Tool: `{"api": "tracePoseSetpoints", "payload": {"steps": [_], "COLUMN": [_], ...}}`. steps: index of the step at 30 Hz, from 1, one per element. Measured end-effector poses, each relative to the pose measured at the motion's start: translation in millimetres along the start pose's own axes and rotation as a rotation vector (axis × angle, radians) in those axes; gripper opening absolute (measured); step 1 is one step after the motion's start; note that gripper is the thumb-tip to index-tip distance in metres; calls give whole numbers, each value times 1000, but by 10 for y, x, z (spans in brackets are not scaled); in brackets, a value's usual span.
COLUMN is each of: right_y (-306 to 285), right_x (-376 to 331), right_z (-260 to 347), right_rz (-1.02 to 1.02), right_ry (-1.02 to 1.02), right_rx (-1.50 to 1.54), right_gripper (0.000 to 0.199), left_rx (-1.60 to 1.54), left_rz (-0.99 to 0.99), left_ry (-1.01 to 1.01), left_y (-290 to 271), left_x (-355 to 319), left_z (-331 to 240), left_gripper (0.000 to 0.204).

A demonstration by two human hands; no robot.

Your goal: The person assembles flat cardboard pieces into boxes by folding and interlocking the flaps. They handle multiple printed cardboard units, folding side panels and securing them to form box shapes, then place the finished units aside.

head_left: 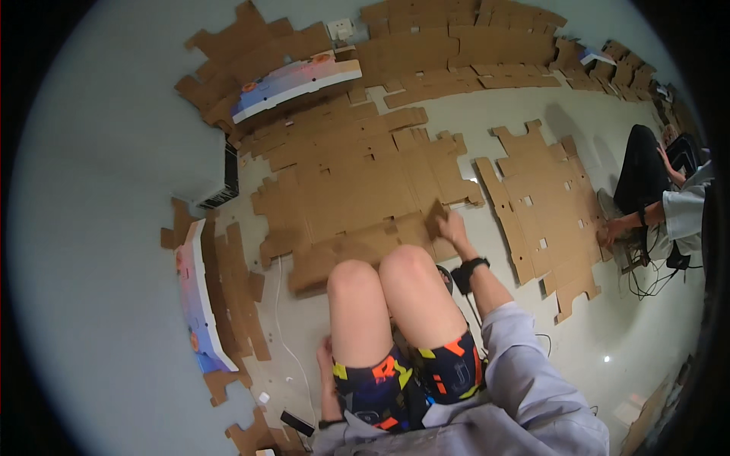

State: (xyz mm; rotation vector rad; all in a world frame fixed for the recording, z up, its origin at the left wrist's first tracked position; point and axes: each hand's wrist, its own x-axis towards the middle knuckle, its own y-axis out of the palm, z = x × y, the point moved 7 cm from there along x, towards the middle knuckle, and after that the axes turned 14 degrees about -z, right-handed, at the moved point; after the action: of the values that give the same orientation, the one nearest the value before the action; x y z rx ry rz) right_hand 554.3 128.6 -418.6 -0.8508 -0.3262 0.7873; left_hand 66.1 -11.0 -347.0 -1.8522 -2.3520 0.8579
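Note:
A large unfolded cardboard sheet [357,182] with notched edges and small slots lies flat on the floor in front of my knees. My right hand [454,228] reaches past my right knee, its fingers closed on the near right corner flap of the cardboard, which looks slightly blurred. The near strip of the sheet runs left from that hand and is partly hidden behind my knees. My left hand [325,356] hangs low beside my left thigh, close to the floor; the leg hides its fingers.
A second flattened cardboard sheet [544,197] lies to the right, with a seated person's hand [608,230] at its edge. Printed cartons [296,80] and more cardboard [456,45] lean along the walls. A white cable [285,334] and a dark flat object [296,422] lie at left.

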Motion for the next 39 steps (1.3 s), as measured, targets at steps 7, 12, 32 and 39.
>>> {"api": "tracePoseSetpoints", "payload": {"steps": [7,12,32,39], "right_y": [-2135,-3716,-4067,-3551], "right_x": [-191,-931,-2696,-2715], "right_z": [2536,2528,1180,550], "right_rz": [185,-176,-459,112], "right_ry": [-232,-515,-677,-336], "right_rx": [1080,1317,467,142], "right_gripper": [27,37,19,21], "left_rx": [-1225,-1363,-226,143], "left_rz": [47,-332,-30,407], "left_ry": [-214,181,1202,1048], "left_y": [261,-844,-1462,-967], "left_x": [1312,1326,-1532,-1604], "left_z": [-1706,-2869,-3036,-2630], "left_gripper": [82,56,42,41]}}
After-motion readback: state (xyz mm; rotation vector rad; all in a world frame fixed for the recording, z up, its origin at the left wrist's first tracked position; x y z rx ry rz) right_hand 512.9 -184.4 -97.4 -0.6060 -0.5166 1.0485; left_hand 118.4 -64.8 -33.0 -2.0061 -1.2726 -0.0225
